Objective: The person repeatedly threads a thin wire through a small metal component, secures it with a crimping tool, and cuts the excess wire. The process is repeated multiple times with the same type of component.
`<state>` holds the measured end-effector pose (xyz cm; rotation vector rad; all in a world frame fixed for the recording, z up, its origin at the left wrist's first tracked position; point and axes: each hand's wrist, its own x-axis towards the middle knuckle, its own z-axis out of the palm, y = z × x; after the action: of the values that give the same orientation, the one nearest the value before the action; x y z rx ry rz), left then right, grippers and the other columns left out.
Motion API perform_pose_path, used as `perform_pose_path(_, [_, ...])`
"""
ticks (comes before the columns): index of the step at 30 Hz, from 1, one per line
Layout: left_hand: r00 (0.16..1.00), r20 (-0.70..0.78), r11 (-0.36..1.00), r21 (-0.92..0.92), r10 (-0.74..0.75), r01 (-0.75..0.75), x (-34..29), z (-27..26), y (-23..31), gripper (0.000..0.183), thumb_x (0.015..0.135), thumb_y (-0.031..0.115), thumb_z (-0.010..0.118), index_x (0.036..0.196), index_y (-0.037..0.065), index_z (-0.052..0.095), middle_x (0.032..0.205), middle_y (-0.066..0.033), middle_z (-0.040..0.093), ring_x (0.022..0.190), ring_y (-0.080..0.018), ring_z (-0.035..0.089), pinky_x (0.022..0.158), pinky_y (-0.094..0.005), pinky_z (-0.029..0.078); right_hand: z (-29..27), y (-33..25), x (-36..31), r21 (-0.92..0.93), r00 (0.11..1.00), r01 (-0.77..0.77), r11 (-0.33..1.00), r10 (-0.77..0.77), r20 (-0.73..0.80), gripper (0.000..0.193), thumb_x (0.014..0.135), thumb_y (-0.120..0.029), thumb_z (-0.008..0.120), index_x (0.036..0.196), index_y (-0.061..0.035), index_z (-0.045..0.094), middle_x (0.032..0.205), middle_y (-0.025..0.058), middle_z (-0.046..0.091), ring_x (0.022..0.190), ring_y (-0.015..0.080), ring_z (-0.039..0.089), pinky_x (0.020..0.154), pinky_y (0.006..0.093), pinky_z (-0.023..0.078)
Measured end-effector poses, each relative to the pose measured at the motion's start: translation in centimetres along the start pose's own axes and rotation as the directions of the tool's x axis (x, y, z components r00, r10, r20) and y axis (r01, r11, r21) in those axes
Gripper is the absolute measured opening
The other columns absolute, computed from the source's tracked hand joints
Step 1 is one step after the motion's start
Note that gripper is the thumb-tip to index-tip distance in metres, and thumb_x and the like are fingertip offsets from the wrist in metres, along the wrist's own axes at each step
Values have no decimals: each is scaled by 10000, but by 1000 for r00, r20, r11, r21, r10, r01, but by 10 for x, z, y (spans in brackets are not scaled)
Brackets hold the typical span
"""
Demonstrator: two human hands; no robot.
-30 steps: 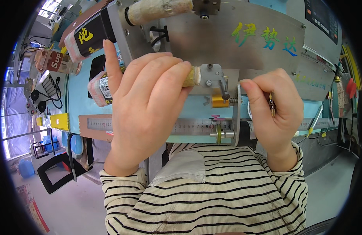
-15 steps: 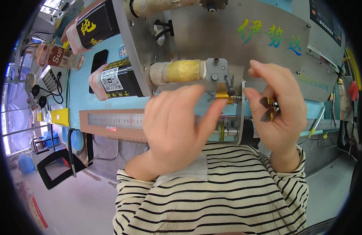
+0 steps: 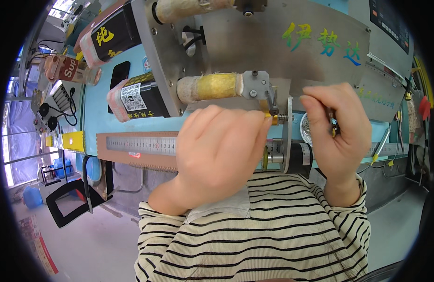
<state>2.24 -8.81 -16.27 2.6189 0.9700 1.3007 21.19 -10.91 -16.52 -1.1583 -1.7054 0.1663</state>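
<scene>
My left hand [image 3: 221,150] is closed, thumb and fingertips pressed together beside the gold-coloured spindle [image 3: 274,120] of a bench machine. Whatever is between those fingertips is hidden. To the right, my right hand [image 3: 341,129] is curled, thumb and forefinger bent toward each other with a gap at their tips. A small dark-and-gold piece [image 3: 335,126] shows partly against its palm; its kind cannot be made out. An upright metal plate [image 3: 288,136] with a spring-loaded shaft stands between the two hands. Above the left hand runs a yellow-wrapped roller [image 3: 219,85].
A round dish of small silvery bits [image 3: 305,127] sits behind the plate, by my right hand. A black cylinder [image 3: 300,159] lies below it. Left are a steel ruler [image 3: 141,144], black boxed motors [image 3: 139,97], a phone [image 3: 119,77] and a bottle [image 3: 69,69]. A chair [image 3: 71,202] stands on the floor.
My left thumb and fingers have come together from a spread position beside the spindle. My right hand has turned and shifted slightly right, so less of the dark-and-gold piece shows.
</scene>
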Motion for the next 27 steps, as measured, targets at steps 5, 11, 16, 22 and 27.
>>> perform_pose_path(5, [995, 43, 996, 0, -92, 92, -1, -6, 6, 157, 737, -39, 735, 859, 11, 650, 695, -77, 624, 557, -207, 539, 515, -295, 411, 1, -5, 1, 15, 999, -35, 999, 34, 17, 92, 819, 60, 678, 880, 18, 624, 702, 41, 536, 594, 119, 446, 531, 239, 343])
perform_pose_path(11, [995, 28, 995, 4, -99, 99, 0, -6, 6, 148, 733, -46, 734, 845, 7, 653, 682, -74, 625, 540, -195, 537, 504, -289, 407, 1, 0, 0, -12, 999, 31, 999, -31, -28, 258, 657, 143, 648, 877, 9, 638, 691, 70, 523, 537, 162, 447, 445, 268, 342])
perform_pose_path(16, [997, -15, 997, -17, -72, 71, -2, -1, 2, 161, 724, -2, 740, 840, 28, 633, 631, -52, 544, 508, -211, 498, 480, -321, 392, 0, 3, -1, -6, 999, 24, 1000, -25, -41, 312, 660, 170, 637, 927, 9, 655, 745, 60, 559, 541, 160, 450, 446, 259, 343])
perform_pose_path(22, [1000, 13, 999, -39, 23, -23, -6, 0, -4, 220, 670, -38, 701, 875, 1, 632, 659, -64, 555, 519, -221, 506, 477, -327, 401, -7, 2, -6, -58, 999, -18, 998, 20, 45, 389, 800, 14, 703, 1177, 24, 609, 1135, 124, 610, 576, 66, 395, 555, 189, 353])
perform_pose_path(27, [997, 48, 994, -91, 58, -54, -8, -2, -4, 259, 641, -32, 670, 897, -12, 634, 669, -57, 559, 528, -215, 509, 477, -326, 406, -21, 15, -18, -209, 998, -14, 978, 26, 55, 555, 703, 118, 689, 1237, -13, 607, 1226, 161, 594, 941, 226, 605, 666, 263, 513])
